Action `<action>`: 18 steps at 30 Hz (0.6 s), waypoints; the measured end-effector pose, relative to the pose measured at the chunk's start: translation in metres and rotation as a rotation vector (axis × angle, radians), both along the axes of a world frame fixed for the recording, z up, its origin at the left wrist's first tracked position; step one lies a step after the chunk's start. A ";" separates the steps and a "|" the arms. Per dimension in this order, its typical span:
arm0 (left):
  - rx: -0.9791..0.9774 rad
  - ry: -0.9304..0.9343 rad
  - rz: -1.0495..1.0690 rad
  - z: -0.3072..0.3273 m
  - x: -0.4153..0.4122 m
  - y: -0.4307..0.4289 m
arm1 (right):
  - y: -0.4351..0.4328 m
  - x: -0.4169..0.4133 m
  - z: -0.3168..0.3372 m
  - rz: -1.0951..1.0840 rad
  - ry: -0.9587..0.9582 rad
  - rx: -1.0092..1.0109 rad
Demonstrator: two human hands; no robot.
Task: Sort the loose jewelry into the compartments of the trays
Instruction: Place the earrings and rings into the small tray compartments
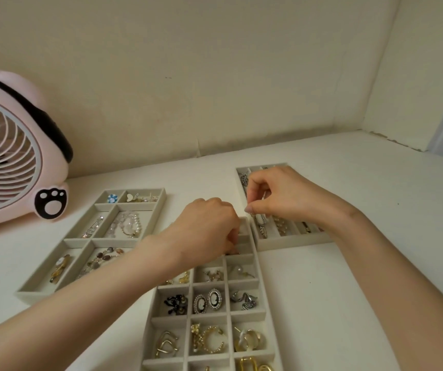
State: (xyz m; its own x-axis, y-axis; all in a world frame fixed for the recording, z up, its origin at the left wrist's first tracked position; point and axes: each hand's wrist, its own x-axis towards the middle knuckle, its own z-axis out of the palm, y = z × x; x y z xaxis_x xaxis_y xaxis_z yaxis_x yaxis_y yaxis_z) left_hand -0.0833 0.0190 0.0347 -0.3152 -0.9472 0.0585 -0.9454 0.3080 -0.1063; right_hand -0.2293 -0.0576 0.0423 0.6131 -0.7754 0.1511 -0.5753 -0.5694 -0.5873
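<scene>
Small-celled beige felt earring tray (pixel 265 314) mostly filled, left hand (pixel 209 228) fingers curled into its far cells, contents hidden, right hand (pixel 276 194) pinching a small silver piece (pixel 260 218) just beyond it; sorting looks nearly done.

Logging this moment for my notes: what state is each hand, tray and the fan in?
Left hand: closed, fingertips down in the small-grid grey tray.
Right hand: pinching something small over the slotted grey tray.
Wide grey tray: partly filled.
Pink fan: upright; running unclear.
</scene>
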 end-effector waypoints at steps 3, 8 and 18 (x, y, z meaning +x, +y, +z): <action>0.027 0.003 0.039 -0.003 -0.003 -0.004 | 0.000 0.000 -0.001 0.002 0.005 -0.003; 0.028 0.051 0.038 -0.002 -0.004 -0.004 | 0.000 0.000 -0.001 0.008 0.008 0.003; -0.073 0.020 -0.015 -0.004 -0.008 0.001 | 0.001 0.002 -0.001 0.005 0.006 0.005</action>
